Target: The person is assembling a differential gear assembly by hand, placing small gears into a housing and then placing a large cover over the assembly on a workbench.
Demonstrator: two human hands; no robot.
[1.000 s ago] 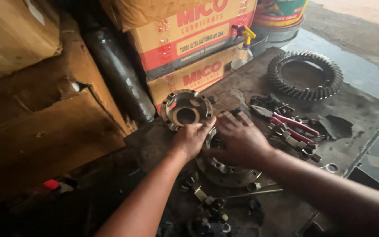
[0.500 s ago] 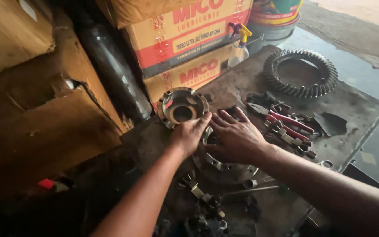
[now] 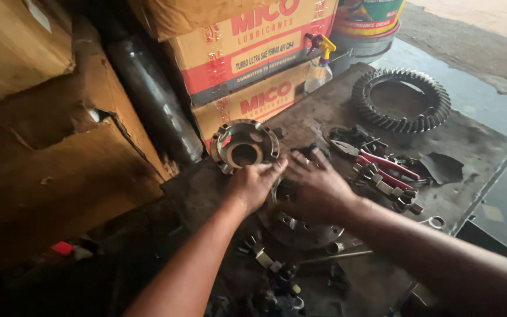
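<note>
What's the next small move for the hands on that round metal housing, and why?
Probably firm up the grip on both sides before lifting. The left hand and right hand lie side by side on top of the round metal housing, fingers spread and flat, not curled under its rim. Loose bolts and a thin rod lie close against it on the dirty work table, so a straight lift looks safer.

Stacked cardboard boxes and a dark cylinder wall the counter's far side; pliers and bolts crowd the right; bare counter lies before the ring gear.
</note>
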